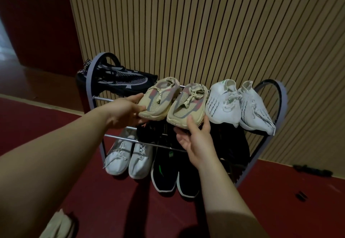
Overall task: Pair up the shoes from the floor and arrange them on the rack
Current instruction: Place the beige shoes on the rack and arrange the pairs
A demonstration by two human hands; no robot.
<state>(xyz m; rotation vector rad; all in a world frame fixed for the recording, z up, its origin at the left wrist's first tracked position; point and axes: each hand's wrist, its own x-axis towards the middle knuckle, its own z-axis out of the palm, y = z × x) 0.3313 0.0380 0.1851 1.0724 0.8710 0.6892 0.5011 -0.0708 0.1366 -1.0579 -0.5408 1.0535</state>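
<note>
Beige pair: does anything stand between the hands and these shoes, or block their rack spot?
Nothing visible. The left hand holds the left beige shoe, the right hand touches the right beige shoe, both at the toe; both sit on the rack.

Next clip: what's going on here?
A person is settling a beige pair on the top shelf of the rack. The left hand holds the left beige shoe at its toe end; the right hand touches the toe of the right beige shoe. A white pair sits to their right, a dark shoe to their left.
</note>
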